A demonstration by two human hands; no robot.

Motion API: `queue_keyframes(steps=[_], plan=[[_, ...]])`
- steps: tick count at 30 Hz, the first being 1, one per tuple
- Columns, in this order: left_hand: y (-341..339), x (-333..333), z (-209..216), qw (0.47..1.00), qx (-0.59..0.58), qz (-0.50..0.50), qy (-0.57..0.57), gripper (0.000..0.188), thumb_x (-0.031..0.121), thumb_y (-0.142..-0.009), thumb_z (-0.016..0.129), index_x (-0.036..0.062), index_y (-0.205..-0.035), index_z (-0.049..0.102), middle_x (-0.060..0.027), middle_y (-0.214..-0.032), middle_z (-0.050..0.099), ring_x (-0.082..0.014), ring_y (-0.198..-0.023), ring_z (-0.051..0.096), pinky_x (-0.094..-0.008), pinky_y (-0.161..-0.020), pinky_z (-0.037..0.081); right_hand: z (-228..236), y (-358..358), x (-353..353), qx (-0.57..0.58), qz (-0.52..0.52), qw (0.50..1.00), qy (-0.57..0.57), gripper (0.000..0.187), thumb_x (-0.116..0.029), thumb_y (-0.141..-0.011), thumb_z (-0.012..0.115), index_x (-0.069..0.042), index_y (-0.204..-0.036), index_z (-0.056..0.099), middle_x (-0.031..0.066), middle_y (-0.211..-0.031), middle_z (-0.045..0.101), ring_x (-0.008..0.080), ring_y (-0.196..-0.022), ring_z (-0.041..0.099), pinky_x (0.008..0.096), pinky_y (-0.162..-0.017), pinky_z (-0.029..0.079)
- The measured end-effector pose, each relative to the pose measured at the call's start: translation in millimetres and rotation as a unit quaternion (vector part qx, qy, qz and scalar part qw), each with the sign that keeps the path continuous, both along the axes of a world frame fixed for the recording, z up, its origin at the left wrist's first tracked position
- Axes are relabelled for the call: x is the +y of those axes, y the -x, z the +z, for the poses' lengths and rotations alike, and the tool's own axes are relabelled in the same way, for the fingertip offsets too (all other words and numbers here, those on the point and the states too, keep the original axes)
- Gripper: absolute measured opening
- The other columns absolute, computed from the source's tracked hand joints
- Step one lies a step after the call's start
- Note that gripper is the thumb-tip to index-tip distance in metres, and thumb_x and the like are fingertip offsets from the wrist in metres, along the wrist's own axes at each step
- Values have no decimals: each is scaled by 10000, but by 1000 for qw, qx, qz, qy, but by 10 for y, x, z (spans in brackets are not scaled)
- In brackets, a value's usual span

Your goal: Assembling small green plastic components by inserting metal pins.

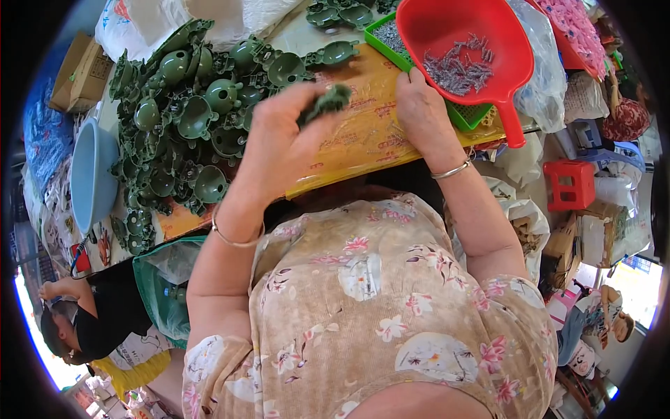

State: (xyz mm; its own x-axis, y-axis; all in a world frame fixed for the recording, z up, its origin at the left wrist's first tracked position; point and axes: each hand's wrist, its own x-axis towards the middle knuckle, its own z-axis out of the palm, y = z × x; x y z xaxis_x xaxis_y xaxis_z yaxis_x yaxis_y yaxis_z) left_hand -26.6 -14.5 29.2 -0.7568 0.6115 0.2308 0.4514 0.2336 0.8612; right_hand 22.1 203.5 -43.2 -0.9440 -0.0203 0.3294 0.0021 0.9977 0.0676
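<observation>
My left hand (pixel 283 143) is raised over the table and grips a small dark green plastic part (pixel 326 101) between its fingertips. My right hand (pixel 421 112) rests on the yellow sheet (pixel 363 133) covering the table, its fingers at the edge of a green tray (pixel 466 115). A red plastic scoop (pixel 474 49) lies across that tray and holds several small grey metal screws (pixel 457 66). Whether the right hand holds anything I cannot tell. A big heap of green plastic shells (pixel 185 119) lies to the left of my left hand.
A pale blue bowl (pixel 91 174) stands at the table's left edge by a cardboard box (pixel 84 73). A green bag (pixel 164 279) hangs below the table. Another person (pixel 84 321) crouches at lower left. A red stool (pixel 571 185) and bags are on the right.
</observation>
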Motion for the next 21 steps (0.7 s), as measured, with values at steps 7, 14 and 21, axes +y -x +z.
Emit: queue_keyframes(steps=[7,14,21], plan=[[-272,-175,-349,933,-348,-21,-86,171,71,-830,651,-17,-976,635,37,-793,586,-36,-708,496,-201,-629,430,-192,-33,98,-14,20,978,207,88,18,-791,529,35,-866,572,213,-845,576,385,-843,591,420,-714,493],[-260,-141,-599,893,-432,-44,-122,356,40,-848,571,-2,-1197,513,-87,-875,655,-154,-711,638,-275,-608,528,-191,-237,133,64,-14,968,241,169,-2,-843,507,14,-975,612,214,-868,597,388,-825,590,428,-709,480],[-257,-90,-545,903,-411,-77,-99,389,16,-847,549,-13,-1233,504,-105,-903,663,-167,-737,648,-285,-614,536,-182,-144,160,18,23,973,230,148,-20,-861,524,-13,-983,608,183,-871,575,368,-862,574,406,-739,477]])
